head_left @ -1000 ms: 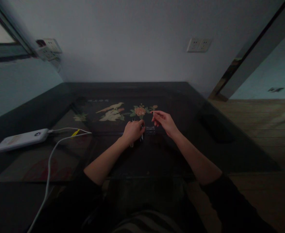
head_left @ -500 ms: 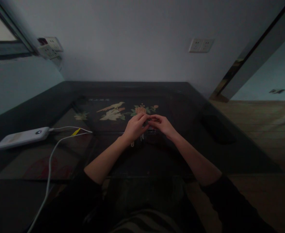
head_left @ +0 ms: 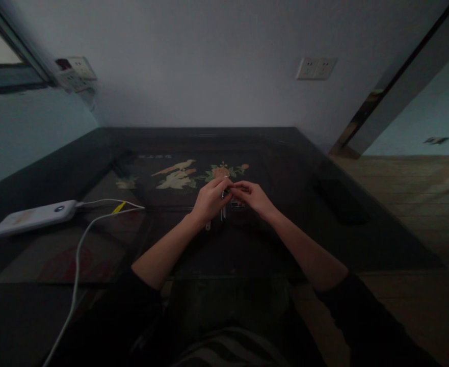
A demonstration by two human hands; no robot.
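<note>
My left hand [head_left: 211,198] and my right hand [head_left: 255,198] meet over the middle of the dark table [head_left: 278,239], fingertips together and fingers curled in a pinch. Whatever lies between them is small, dim and mostly covered by the fingers. Below the left palm, a small pale metal piece with a rounded end [head_left: 208,226] lies on the tabletop, and beside it shows a thin silvery tool [head_left: 223,215]. Under the right fingers is a small dark case-like thing with a shiny edge [head_left: 237,205]; its kind is unclear.
On the left lies a white power bank [head_left: 36,218] with a white cable [head_left: 78,255] running toward me. A dark flat object [head_left: 341,201] rests at the right. The tabletop bears a bird-and-flower picture [head_left: 178,176]. Behind stands a wall with a socket [head_left: 316,69].
The fingers have shifted slightly, and a bit more of the silvery thing beneath the left hand shows. The hands remain together in nearly the same place.
</note>
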